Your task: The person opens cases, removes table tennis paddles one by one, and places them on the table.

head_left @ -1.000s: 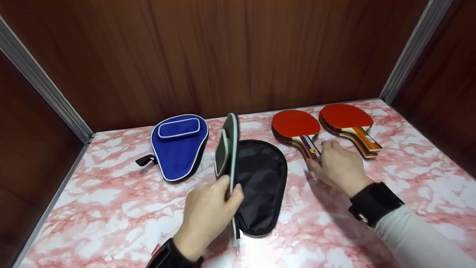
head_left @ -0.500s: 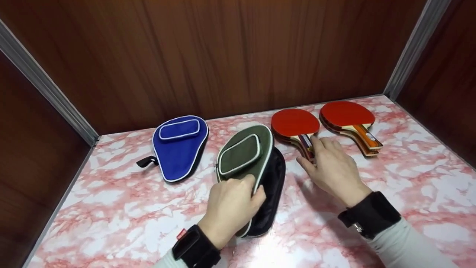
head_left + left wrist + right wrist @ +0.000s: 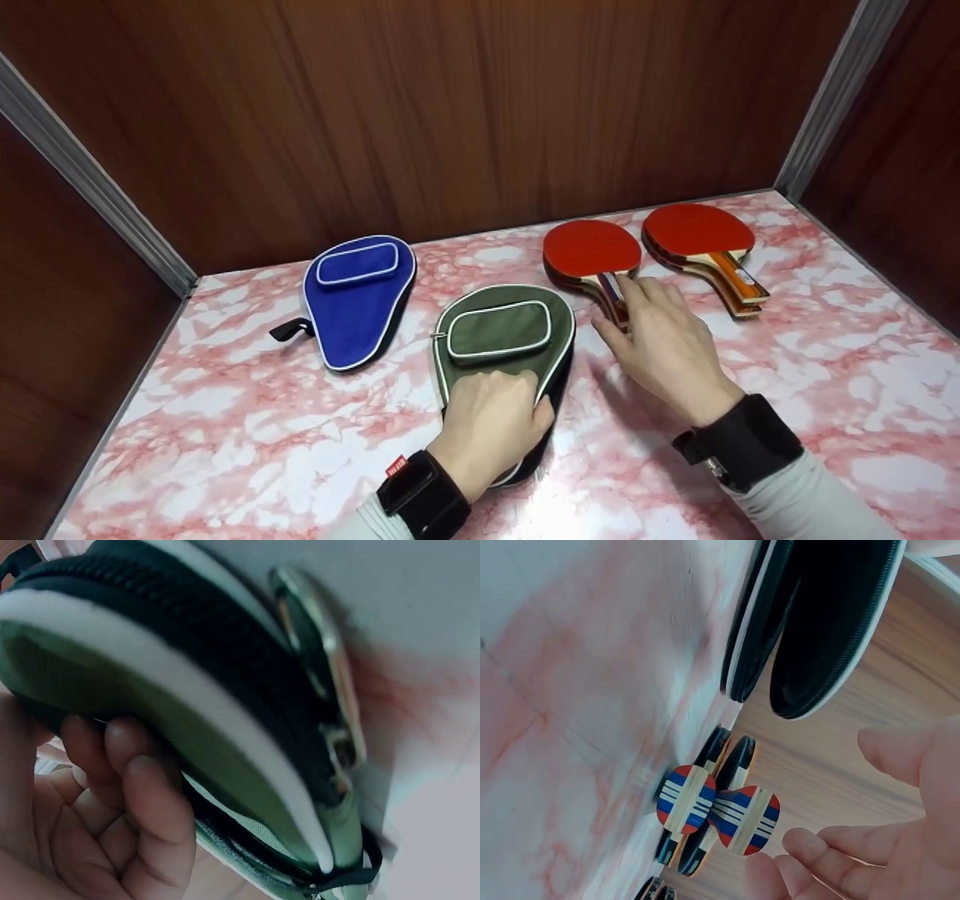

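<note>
A green table tennis bat case (image 3: 499, 330) with white piping lies in the middle of the table, its lid lowered over the black lower half. My left hand (image 3: 491, 420) grips the lid by its right edge. In the left wrist view, curled fingers (image 3: 154, 795) press on the green cloth. A gap still shows between the case halves (image 3: 832, 622) in the right wrist view. My right hand (image 3: 671, 352), fingers fairly straight, is at the handles of two stacked red bats (image 3: 592, 247). Their striped handle ends (image 3: 746, 821) sit close by the fingertips.
Another stack of red bats (image 3: 697, 229) with orange handles lies at the back right. At the back left is a blue bat case (image 3: 352, 315) with a black strap (image 3: 291, 328). Wooden panels (image 3: 480, 112) enclose the marbled table (image 3: 225, 420).
My left hand has swung the case's green lid from upright over to the right and down onto the black half. The right hand has shifted slightly left along the bat handles.
</note>
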Action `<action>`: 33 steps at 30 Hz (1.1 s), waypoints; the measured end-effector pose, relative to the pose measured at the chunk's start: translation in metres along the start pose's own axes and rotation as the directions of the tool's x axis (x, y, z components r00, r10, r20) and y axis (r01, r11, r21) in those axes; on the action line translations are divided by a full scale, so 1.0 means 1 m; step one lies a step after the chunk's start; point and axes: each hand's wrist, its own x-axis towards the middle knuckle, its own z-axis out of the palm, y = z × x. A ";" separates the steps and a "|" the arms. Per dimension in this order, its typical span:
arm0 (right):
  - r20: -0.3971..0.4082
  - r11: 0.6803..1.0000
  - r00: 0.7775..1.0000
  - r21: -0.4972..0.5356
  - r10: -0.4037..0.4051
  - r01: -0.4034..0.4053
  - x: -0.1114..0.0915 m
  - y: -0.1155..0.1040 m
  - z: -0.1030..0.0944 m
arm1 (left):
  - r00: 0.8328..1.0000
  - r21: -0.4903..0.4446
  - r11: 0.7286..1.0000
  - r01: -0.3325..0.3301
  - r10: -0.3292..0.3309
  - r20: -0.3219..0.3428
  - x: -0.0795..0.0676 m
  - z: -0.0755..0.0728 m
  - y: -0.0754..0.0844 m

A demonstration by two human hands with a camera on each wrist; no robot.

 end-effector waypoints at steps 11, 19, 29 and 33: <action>-0.023 1.000 0.999 0.003 -0.027 0.027 -0.002 0.002 0.005 | 0.997 0.066 0.997 -0.030 0.024 0.079 -0.005 0.012 0.004; -0.018 0.999 0.999 0.007 -0.033 0.033 -0.002 -0.002 0.006 | 0.983 0.013 0.994 -0.110 0.107 0.152 -0.024 -0.006 0.000; 0.010 0.998 0.998 0.018 -0.059 0.059 -0.004 -0.008 0.006 | 0.878 -0.116 0.898 -0.424 0.439 0.190 -0.078 -0.028 -0.043; 0.032 0.994 0.994 0.030 -0.105 0.104 -0.005 -0.011 0.005 | 0.869 -0.131 0.881 -0.454 0.470 0.152 -0.083 -0.024 -0.047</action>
